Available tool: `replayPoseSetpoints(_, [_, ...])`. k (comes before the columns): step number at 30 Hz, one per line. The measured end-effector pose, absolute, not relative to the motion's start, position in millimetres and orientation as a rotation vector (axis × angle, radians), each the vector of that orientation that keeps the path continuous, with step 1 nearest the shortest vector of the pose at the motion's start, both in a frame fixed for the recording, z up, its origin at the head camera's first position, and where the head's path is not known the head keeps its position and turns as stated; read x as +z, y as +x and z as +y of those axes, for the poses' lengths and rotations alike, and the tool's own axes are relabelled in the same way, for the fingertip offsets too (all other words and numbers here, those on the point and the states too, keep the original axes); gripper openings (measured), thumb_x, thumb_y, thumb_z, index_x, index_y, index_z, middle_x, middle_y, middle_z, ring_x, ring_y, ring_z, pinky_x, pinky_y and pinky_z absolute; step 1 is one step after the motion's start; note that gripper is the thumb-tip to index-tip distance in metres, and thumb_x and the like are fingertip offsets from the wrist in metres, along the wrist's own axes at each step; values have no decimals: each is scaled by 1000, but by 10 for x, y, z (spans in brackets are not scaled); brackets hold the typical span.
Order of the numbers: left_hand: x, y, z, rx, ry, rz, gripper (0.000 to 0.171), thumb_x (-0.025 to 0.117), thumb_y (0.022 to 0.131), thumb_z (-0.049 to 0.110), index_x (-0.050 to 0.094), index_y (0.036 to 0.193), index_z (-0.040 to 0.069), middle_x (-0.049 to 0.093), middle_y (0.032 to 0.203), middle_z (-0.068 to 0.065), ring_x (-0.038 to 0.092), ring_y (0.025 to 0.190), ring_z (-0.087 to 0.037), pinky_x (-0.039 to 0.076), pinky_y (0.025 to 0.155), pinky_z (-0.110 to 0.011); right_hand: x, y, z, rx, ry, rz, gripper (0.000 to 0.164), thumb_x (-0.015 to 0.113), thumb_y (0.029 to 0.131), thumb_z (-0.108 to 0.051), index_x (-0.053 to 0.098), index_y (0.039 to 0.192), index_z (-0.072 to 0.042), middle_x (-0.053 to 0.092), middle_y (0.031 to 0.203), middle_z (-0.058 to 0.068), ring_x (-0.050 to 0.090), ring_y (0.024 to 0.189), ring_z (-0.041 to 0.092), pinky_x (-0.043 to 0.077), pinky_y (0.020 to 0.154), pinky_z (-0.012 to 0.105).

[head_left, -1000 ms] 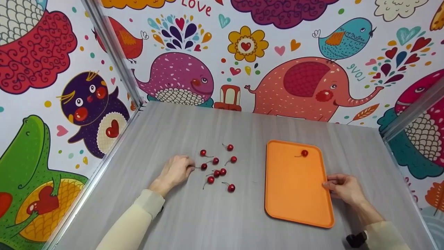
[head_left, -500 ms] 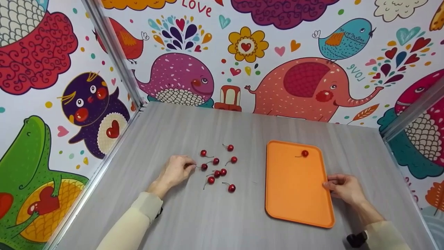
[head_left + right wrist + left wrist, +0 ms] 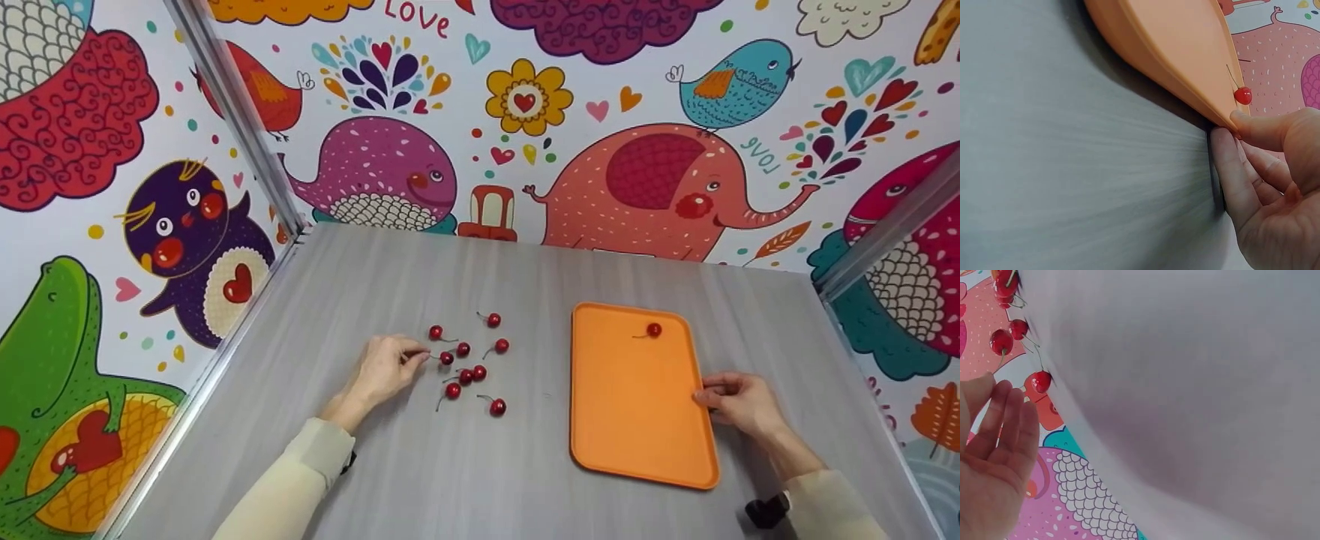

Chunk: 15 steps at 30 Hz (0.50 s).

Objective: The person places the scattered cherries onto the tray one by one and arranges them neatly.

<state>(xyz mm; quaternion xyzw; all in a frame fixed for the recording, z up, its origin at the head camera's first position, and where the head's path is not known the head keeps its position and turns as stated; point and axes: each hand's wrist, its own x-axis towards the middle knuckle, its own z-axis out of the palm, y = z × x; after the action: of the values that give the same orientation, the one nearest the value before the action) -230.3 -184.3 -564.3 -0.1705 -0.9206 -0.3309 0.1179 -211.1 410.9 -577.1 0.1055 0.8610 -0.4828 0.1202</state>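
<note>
My left hand (image 3: pixel 381 370) pinches the stem of a dark red cherry (image 3: pixel 446 358) between thumb and fingertips. That cherry (image 3: pixel 1001 342) hangs off its stem's far end in the left wrist view; whether it touches the table I cannot tell. Several more red cherries with stems lie loosely grouped to its right, among them a front one (image 3: pixel 497 407) and a back one (image 3: pixel 493 320). My right hand (image 3: pixel 742 405) grips the right rim of an orange tray (image 3: pixel 637 420), thumb on top and fingers below. One cherry (image 3: pixel 654 330) lies near the tray's far end.
The grey wood-grain table (image 3: pixel 450 480) meets printed cartoon walls at the back and sides. Metal strips (image 3: pixel 232 120) run along the wall corner and the left table edge. A strip of bare table separates the loose cherries from the tray.
My left hand has moved slightly right, and the pinched cherry has shifted right, nearer its neighbour. The right hand keeps its grip on the tray. The head view has shifted a little.
</note>
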Motion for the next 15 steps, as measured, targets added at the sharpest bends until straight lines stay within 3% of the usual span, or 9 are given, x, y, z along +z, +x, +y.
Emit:
replayPoseSetpoints(7, [-5578, -2336, -1723, -1056, -558, -2650, 9, 84, 98, 3, 88, 105, 1, 86, 98, -13, 82, 82, -26, 68, 74, -37, -5748, -2133, 4108, -1408, 316, 2499, 48, 83, 103, -13, 68, 138, 15, 80, 98, -2, 77, 84, 5, 69, 77, 31])
replayPoseSetpoints(15, [-5507, -2429, -1513, -1118, -643, -2602, 7, 83, 98, 2, 88, 103, 1, 87, 99, -15, 84, 85, -28, 69, 78, -44, -5733, -2118, 4075, -1411, 331, 2510, 47, 80, 104, -11, 67, 139, 16, 81, 105, 3, 78, 87, 6, 70, 78, 33])
